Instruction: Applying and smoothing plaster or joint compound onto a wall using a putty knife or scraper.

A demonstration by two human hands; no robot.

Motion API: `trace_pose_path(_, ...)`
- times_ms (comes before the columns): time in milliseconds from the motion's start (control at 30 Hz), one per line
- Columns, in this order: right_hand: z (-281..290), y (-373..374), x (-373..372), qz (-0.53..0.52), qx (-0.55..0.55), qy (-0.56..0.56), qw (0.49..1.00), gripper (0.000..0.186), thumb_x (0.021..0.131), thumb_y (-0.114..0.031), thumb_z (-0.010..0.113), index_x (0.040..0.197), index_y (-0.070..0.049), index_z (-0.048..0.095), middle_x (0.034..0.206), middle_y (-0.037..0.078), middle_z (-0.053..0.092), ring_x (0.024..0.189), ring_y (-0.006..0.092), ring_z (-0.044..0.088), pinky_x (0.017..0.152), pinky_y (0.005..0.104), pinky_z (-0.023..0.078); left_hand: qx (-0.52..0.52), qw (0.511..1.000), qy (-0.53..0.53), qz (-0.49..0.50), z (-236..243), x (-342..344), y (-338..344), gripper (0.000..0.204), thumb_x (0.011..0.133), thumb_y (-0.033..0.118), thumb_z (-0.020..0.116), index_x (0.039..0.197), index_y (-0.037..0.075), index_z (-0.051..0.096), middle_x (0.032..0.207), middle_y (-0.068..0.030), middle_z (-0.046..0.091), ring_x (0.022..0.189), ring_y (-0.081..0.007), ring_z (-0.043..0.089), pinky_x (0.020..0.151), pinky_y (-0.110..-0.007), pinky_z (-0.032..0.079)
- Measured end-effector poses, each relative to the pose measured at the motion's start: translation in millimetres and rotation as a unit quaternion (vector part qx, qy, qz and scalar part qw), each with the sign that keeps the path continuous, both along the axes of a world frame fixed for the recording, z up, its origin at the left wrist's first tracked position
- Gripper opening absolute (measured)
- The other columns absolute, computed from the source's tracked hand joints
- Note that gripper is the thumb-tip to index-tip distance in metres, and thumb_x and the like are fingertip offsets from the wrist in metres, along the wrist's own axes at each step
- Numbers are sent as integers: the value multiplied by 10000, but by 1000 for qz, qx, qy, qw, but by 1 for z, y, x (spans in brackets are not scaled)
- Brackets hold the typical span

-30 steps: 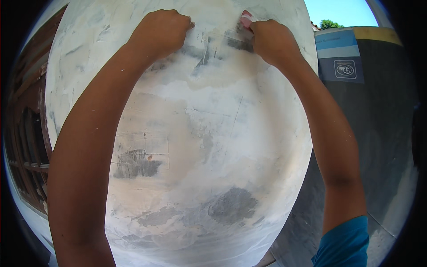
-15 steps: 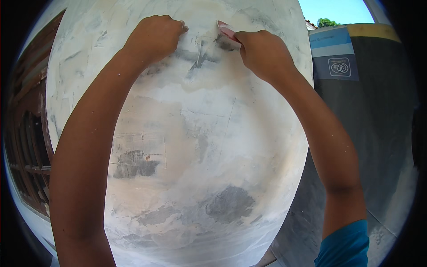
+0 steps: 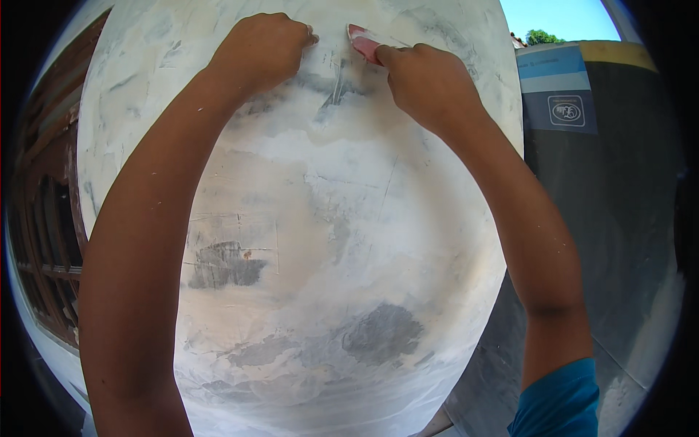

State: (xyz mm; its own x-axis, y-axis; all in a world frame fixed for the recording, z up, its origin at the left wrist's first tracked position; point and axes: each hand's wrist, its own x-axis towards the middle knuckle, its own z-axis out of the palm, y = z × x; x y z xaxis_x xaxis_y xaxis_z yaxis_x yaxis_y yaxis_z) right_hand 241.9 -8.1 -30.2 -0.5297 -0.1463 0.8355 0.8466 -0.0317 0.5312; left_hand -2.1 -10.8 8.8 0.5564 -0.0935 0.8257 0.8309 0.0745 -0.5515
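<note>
Before me stands a whitish plastered wall (image 3: 364,247), blotched with cream filler and bare grey patches. My right hand (image 3: 431,86) is closed around a small red putty scraper (image 3: 365,46) with white filler smeared on it. Its blade points up and left and lies close against the upper wall; whether the whole edge touches cannot be told. My left hand (image 3: 262,54) is raised to the left of the scraper, fingers curled in a closed grip near the wall. Whatever those fingers hold, if anything, is hidden. A dark scraped patch (image 3: 333,91) shows between and below the hands.
A brown wooden window frame with slats (image 3: 47,218) borders the wall on the left. Right of the wall is a dark grey surface (image 3: 619,204) bearing a blue printed panel (image 3: 557,84). Grey bare patches (image 3: 382,331) mark the lower wall.
My right hand has moved slightly up and left with the scraper, showing more of its red body. My left hand has risen a little and shifted right. The view has shifted slightly.
</note>
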Motion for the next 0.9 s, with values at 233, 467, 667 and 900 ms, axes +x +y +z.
trace_pose_path(233, -143, -47, -25, 31, -85, -149, 985, 291, 732, -63, 669, 965, 111, 674, 846, 214, 715, 697, 241, 671, 581, 323, 565, 7, 1000, -1, 27, 0, -1, 7, 370, 867, 28, 550, 1163, 147, 738, 987, -107, 734, 918, -288, 679, 847, -406, 543)
trace_pose_path(467, -11, -35, -16, -3, -3, 21, 1000, 99, 807, -65, 615, 807, 8, 682, 719, 126, 683, 699, 285, 684, 569, 373, 539, 9, 999, -10, 43, 1, 2, -6, 359, 914, 55, 533, 1194, 156, 733, 917, -129, 721, 853, -302, 663, 819, -408, 536)
trace_pose_path(667, -128, -16, -19, -8, -29, -196, 980, 378, 755, -72, 681, 1072, 134, 664, 894, 250, 719, 719, 272, 689, 569, 349, 589, -121, 983, -91, 108, -3, 19, -18, 285, 1025, 244, 496, 1094, 67, 709, 1036, -112, 727, 979, -280, 660, 919, -431, 490)
trace_pose_path(900, 10, -46, 29, 34, 9, 122, 992, 211, 938, -123, 548, 1060, -36, 697, 819, 181, 705, 636, 331, 675, 660, 436, 559, -34, 994, -76, 65, -4, 9, -11, 379, 901, 36, 522, 1178, 172, 742, 929, -136, 723, 855, -305, 664, 825, -412, 539)
